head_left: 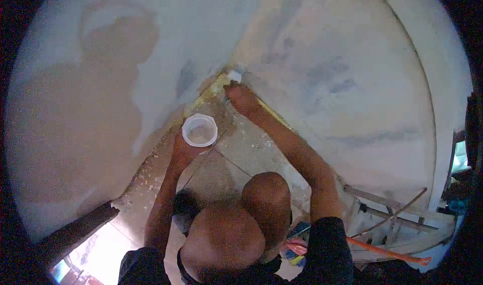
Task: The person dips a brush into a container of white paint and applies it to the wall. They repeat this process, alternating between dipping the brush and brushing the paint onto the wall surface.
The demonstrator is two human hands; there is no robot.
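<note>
My left hand (185, 150) is wrapped round a white plastic tub (199, 130), whose open top faces up. Something pale lies inside the tub. In the corner where two walls meet the floor, my right hand (238, 95) is closed at the wall's foot. Just beyond its fingers shows a small white piece (234, 76); whether the fingers grip it is too small to tell. Yellowish patches (215, 88) run along the wall base beside this hand.
Walls rise on the left (65, 134) and right (372, 99). The tiled floor (236, 157) is speckled with bits. A wooden frame (392, 204) and an orange strip (387, 252) lie at the lower right. A dark beam (80, 232) is at lower left. My knees are close below.
</note>
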